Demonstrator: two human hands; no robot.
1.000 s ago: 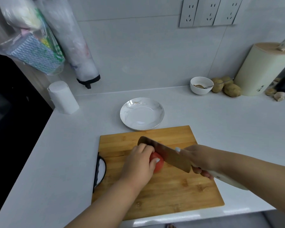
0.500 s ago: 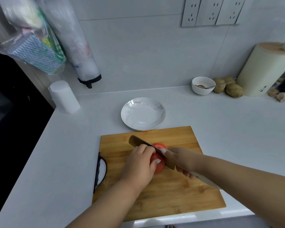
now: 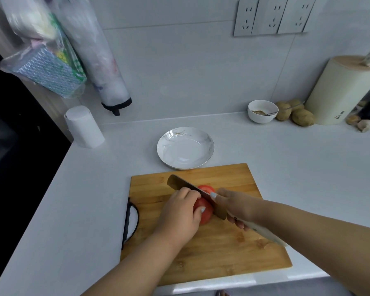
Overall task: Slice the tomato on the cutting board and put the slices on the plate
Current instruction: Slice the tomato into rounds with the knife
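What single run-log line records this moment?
step: slicing | left hand: steadies tomato | right hand: grips knife, blade in tomato | cutting board: under tomato | plate: no slices

Dim, even, cool light, soft shadows, wide-angle bending at edges (corners blurred)

Matt wooden cutting board (image 3: 212,253), glossy plate (image 3: 169,153)

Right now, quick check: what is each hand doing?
Left hand: fingers curled over the tomato, holding it on the cutting board.
Right hand: gripping the knife.
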